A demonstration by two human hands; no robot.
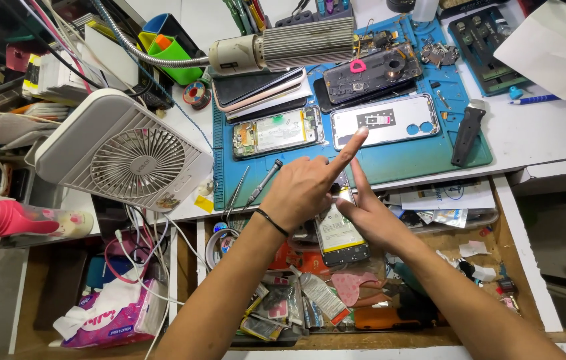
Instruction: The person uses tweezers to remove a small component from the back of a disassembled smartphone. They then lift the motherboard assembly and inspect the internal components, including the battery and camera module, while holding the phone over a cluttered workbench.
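An opened smartphone (pixel 341 230), its back cover off and its battery showing, is being held over the open drawer (pixel 530 267) just in front of the bench edge. It is being pinched at its upper end by the left hand (pixel 303 190), whose index finger is being stretched out toward the blue work mat (pixel 390 167). The phone's right edge is being steadied by the right hand (pixel 370 213), fingers closed against it. The drawer is being filled with loose clutter: foil sachets, paper scraps, a pink face mask (pixel 356 283) and an orange tool (pixel 380 319). On the mat, a second opened phone (pixel 276 132), a silver back cover (pixel 384 120) and a dark phone body (pixel 371 72) are lying beside a screwdriver (pixel 264 180). A white desk fan (pixel 126 153) is standing left of the mat.
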